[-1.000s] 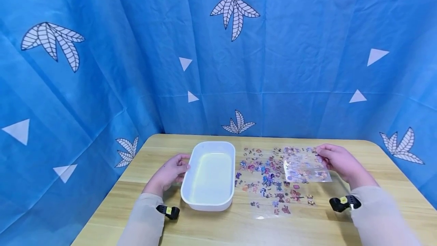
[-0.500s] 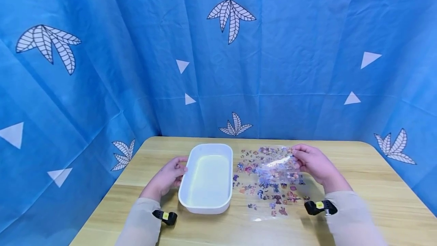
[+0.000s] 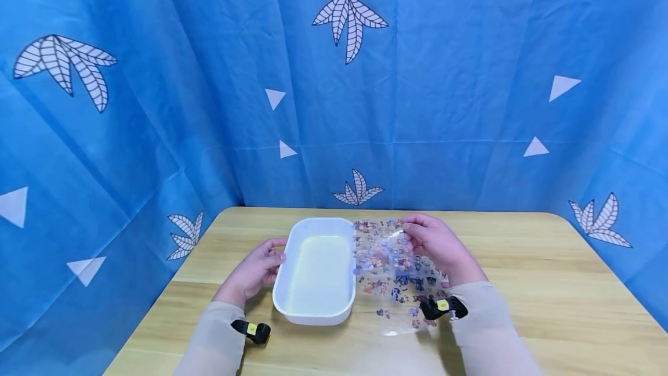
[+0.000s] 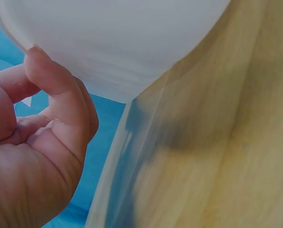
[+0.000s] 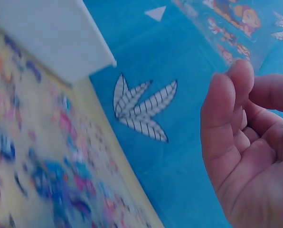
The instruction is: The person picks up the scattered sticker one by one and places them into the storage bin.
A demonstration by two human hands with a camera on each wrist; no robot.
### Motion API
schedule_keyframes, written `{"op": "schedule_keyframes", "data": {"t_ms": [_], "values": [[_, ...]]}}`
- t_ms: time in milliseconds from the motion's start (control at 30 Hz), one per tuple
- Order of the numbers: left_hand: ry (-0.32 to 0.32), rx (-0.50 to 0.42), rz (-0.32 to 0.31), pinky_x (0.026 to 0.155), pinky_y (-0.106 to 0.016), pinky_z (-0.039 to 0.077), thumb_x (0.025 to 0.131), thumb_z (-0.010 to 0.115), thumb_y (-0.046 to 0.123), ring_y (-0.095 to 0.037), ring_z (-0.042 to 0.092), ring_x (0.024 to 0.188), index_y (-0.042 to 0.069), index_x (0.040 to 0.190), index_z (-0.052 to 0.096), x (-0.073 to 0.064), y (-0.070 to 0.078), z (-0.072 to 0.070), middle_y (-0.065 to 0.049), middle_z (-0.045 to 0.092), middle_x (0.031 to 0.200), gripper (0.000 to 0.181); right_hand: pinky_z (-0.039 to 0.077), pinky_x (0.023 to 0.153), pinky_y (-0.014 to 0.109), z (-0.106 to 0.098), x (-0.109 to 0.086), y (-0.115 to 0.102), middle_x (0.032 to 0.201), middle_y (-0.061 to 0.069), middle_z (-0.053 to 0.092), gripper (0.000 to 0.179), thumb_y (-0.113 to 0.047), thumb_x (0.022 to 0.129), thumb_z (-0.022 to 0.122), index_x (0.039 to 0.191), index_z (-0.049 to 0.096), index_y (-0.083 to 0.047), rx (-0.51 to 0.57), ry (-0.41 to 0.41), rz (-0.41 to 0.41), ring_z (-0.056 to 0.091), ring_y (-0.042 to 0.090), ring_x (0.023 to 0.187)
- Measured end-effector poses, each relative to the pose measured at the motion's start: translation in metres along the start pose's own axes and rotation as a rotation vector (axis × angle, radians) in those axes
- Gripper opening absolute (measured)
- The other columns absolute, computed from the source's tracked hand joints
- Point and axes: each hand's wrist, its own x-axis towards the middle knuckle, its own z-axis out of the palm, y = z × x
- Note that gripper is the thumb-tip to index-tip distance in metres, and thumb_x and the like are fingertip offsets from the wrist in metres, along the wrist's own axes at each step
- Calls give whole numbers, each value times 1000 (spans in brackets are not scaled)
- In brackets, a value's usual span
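Basically, the tabletop (image 3: pixel 553 289) carries a tub (image 3: pixel 322 274) with sheets (image 3: pixel 398 296) spread beside it; a held sheet (image 3: pixel 377 253) hangs above those. The left hand (image 3: pixel 258 269) grips the tub's side; the right hand (image 3: pixel 436 246) pinches the held sheet's edge, best lifted clear of the tub.

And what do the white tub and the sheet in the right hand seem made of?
White tub: probably moulded plastic, smooth, opaque, given its rounded corners. Held sheet: likely clear, glossy plastic film; glare and see-through gaps between prints suggest it.

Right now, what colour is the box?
White; the box shows best in the head view.
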Motion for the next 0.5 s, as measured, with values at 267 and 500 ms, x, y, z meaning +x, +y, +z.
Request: {"op": "schedule_keyframes", "data": {"t_ms": [267,500], "values": [[7,14,-8,63,-27,54,102,58,14,-19,61,78,3,147,40,-3,1,0,-13,58,103,50,56,66,33,33,7,-4,86,7,55,24,-10,104,50,121,53,8,77,-26,10,56,17,69],[6,8,-12,61,-25,53,101,58,14,-17,60,75,3,147,40,-2,4,1,-13,59,101,50,57,70,36,51,10,3,89,10,57,19,-10,103,52,117,55,3,115,-51,43,60,20,72]]}}
